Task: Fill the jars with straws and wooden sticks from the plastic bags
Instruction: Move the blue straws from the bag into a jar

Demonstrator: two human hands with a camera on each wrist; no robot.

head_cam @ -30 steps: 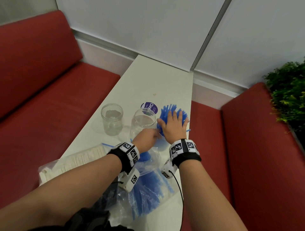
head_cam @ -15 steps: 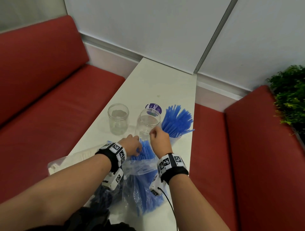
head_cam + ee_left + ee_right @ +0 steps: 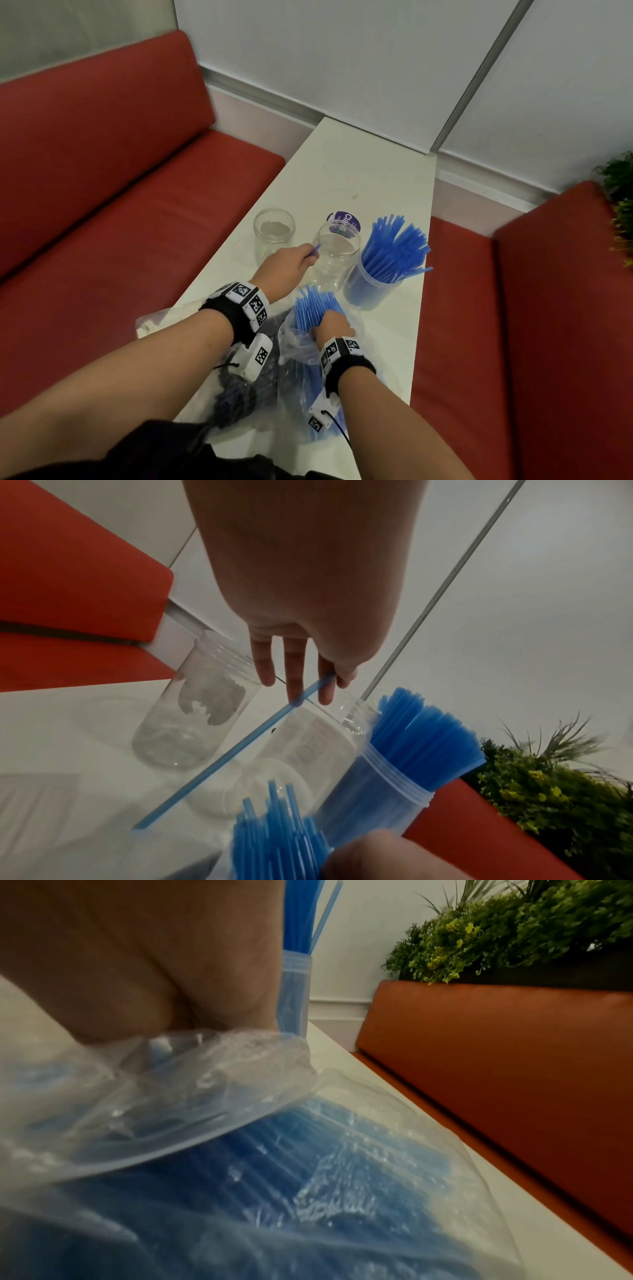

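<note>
Three clear jars stand on the white table [image 3: 363,178]. The right jar [image 3: 373,291] is packed with blue straws [image 3: 397,246]. The middle jar [image 3: 337,253] and the left jar [image 3: 274,236] hold nothing. My left hand [image 3: 291,263] pinches a single blue straw [image 3: 240,748] beside the middle jar's rim. My right hand [image 3: 334,323] grips a bunch of blue straws [image 3: 313,308] sticking out of a clear plastic bag [image 3: 301,383]. A second bag with pale wooden sticks [image 3: 154,322] lies at the left, mostly hidden by my left arm.
A purple lid [image 3: 346,219] lies behind the middle jar. Red bench cushions [image 3: 120,212] flank the narrow table on both sides. A green plant [image 3: 620,205] stands at the far right. The table's far end is against a white wall.
My right hand left the filled jar and came back to the bag, where it now grips a bunch of straws. My left hand rose from the bag toward the middle jar with one straw.
</note>
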